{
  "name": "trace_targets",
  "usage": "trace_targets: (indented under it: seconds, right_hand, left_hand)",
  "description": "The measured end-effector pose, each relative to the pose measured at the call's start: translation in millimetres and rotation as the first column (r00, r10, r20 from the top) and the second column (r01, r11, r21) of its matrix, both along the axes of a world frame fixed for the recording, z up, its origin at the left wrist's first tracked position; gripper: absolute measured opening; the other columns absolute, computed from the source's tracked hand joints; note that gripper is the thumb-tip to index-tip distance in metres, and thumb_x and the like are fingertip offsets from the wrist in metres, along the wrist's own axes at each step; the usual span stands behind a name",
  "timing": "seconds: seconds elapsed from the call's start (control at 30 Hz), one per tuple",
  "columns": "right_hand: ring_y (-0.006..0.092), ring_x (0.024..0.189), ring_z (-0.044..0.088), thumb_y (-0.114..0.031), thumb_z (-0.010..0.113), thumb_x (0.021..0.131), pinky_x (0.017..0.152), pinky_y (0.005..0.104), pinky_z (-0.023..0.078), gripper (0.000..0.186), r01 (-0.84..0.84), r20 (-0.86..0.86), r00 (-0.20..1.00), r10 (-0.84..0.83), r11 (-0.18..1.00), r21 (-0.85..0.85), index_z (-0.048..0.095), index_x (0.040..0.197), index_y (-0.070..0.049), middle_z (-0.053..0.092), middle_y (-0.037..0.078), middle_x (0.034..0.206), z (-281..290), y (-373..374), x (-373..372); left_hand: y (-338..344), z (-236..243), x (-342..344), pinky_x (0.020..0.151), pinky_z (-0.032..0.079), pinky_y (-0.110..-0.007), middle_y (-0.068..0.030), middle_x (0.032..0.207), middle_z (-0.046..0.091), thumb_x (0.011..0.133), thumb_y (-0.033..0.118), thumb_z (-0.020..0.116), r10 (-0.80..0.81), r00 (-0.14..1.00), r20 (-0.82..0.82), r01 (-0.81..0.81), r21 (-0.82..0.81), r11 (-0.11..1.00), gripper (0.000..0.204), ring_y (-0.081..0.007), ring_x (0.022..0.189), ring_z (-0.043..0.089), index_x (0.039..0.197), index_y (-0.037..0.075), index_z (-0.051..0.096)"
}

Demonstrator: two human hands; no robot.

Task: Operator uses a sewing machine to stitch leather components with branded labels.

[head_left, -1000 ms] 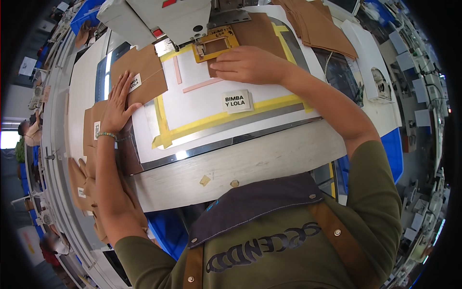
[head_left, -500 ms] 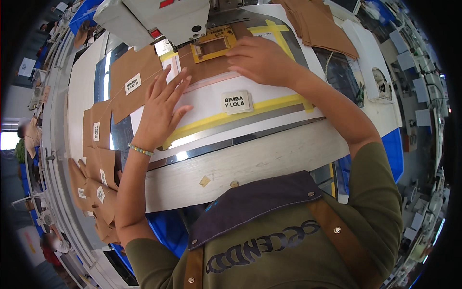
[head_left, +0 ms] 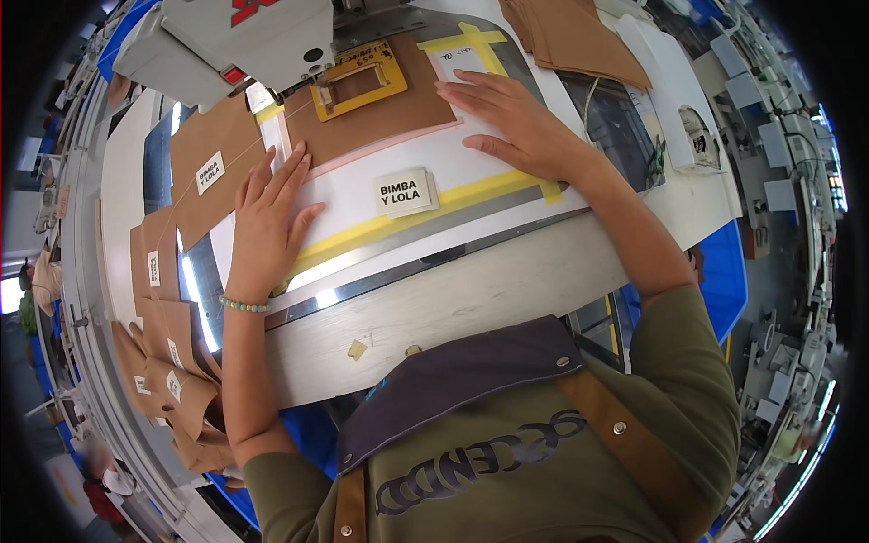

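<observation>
— So, where are the hands?

— Both flat, fingers spread, gripping nothing. The left hand (head_left: 267,222) presses on the white template board (head_left: 362,204) left of centre, fingertips at the edge of the brown fabric piece (head_left: 376,122). The right hand (head_left: 511,127) lies palm down at upper centre, over the fabric's right end and the yellow tape (head_left: 434,204).

— And the fabric?

— Upper middle of the frame, lying under a yellow rectangular frame (head_left: 358,81), beneath the head of the grey sewing machine (head_left: 226,41).

— Anything else?

— A small white label (head_left: 403,192) sits between the hands. More brown pieces with white tags (head_left: 204,167) lie at the left, a stack of them (head_left: 570,32) at the upper right. The pale bench (head_left: 471,299) runs along the board's lower edge.
</observation>
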State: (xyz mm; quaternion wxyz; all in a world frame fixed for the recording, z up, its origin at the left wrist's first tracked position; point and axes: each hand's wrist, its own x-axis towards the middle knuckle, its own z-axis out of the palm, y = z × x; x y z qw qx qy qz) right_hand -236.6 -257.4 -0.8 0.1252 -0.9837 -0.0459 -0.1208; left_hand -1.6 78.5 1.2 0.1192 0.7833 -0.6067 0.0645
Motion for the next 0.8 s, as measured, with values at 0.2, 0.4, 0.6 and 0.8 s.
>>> trace_targets:
  seconds: [0.2,0.4,0.6,0.8]
  right_hand:
    - [0.0283,0.165,0.026,-0.046,0.051,0.113,0.137,0.0517,0.016,0.064,-0.019,-0.044,0.999,0.012,0.989,-0.144,0.044,0.166,-0.01,0.04,0.007,0.174,-3,3,-3]
    - [0.0253,0.165,0.026,-0.052,0.047,0.113,0.138,0.0518,0.014,0.066,0.061,-0.019,0.998,-0.066,0.983,-0.176,0.046,0.165,-0.012,0.039,0.004,0.175,-13,4,1]
    - [0.0254,0.165,0.027,-0.055,0.048,0.112,0.138,0.0513,0.014,0.065,0.041,0.001,0.999,-0.041,0.987,-0.152,0.051,0.163,-0.014,0.04,0.004,0.174,-7,5,-1]
    - [0.0266,0.163,0.03,-0.052,0.051,0.112,0.137,0.0485,0.019,0.063,-0.027,-0.045,0.999,0.022,0.994,-0.108,0.05,0.163,-0.015,0.044,0.006,0.172,0,4,-4]
  left_hand:
    - [-2,-3,1,0.129,0.028,-0.052,-0.0027,0.167,0.053,0.103,0.037,0.07,-0.007,0.998,0.056,0.008,-0.024,1.0,0.062,-0.0372,0.157,0.041,0.156,0.009,0.057]
    - [-5,2,-6,0.129,0.029,-0.051,-0.0046,0.167,0.053,0.102,0.037,0.071,0.018,1.0,0.011,-0.017,-0.06,0.998,0.06,-0.0368,0.158,0.039,0.155,0.011,0.06]
    - [-3,0,-2,0.129,0.031,-0.05,-0.0047,0.167,0.053,0.102,0.036,0.071,-0.001,0.999,-0.052,0.0,-0.024,1.0,0.06,-0.0377,0.158,0.039,0.156,0.012,0.06]
    - [-1,0,0,0.128,0.032,-0.049,-0.0056,0.166,0.055,0.102,0.034,0.071,0.017,0.997,-0.075,-0.019,-0.024,1.0,0.056,-0.0375,0.157,0.041,0.153,0.01,0.063]
